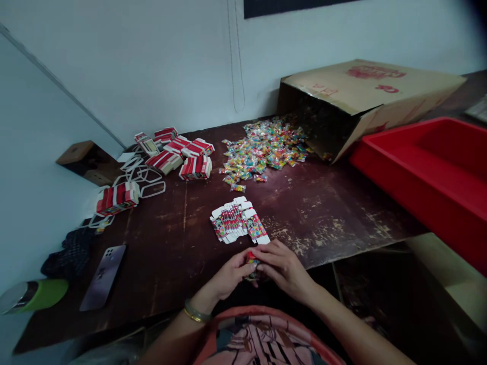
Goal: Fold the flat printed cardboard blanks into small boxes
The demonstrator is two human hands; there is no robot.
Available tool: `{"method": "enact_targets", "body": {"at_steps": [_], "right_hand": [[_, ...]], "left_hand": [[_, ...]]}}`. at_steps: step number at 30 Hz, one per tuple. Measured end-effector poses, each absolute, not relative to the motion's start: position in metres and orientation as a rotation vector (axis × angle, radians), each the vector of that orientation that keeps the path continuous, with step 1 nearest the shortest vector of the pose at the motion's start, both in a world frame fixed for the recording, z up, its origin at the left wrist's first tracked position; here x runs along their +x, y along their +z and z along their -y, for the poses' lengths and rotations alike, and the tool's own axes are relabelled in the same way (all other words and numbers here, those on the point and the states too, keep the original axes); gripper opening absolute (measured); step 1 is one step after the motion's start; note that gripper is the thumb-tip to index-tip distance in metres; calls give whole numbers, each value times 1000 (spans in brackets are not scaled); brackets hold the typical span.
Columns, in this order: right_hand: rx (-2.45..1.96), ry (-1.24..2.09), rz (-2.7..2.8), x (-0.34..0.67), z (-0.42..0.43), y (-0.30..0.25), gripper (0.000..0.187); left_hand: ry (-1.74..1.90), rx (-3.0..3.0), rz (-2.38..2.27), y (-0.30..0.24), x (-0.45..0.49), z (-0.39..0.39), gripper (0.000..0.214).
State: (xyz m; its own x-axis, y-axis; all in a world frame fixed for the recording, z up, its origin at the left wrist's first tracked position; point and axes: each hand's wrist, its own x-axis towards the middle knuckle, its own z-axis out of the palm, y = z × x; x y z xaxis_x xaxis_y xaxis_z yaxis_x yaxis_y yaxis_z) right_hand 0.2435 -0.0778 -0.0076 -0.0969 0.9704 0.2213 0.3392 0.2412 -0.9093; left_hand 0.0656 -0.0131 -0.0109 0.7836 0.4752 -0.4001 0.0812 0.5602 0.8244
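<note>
Close to my body, at the table's near edge, my left hand (233,274) and my right hand (283,266) meet around a small printed box (251,259). Red and yellow print shows between the fingers; most of the box is covered by them. Both hands are closed on it. Just beyond lies a fanned row of flat printed cartons (232,222) with white flaps, the nearest reaching almost to my right fingers. Farther back spreads a heap of small wrapped candies (266,147) in clear packets, with a few strays at its front.
Bundles of red-and-white cartons (196,167) and white bands (133,172) lie at left. A phone (102,278), dark cloth (68,253), green-and-white container (38,296) and wooden box (89,162) line the left side. At right are an open cardboard box (373,86) and a red tray (418,147).
</note>
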Motion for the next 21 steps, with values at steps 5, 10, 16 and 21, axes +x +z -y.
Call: {"method": "enact_targets", "body": {"at_steps": [5,10,16,21], "right_hand": [[-1365,851,1552,266,106,-8,30],[-1803,858,1536,343,141,19,29],[-1709,578,1813,298,82,-35,56],[-1609,252,1838,244,49,-58,26]], "left_hand": [[151,872,-569,-15,71,20,57],[206,1033,-660,-11,62,6,46],[354,815,-868,-23,46,-4,33],[379,666,-816,-21,38,2,48]]}}
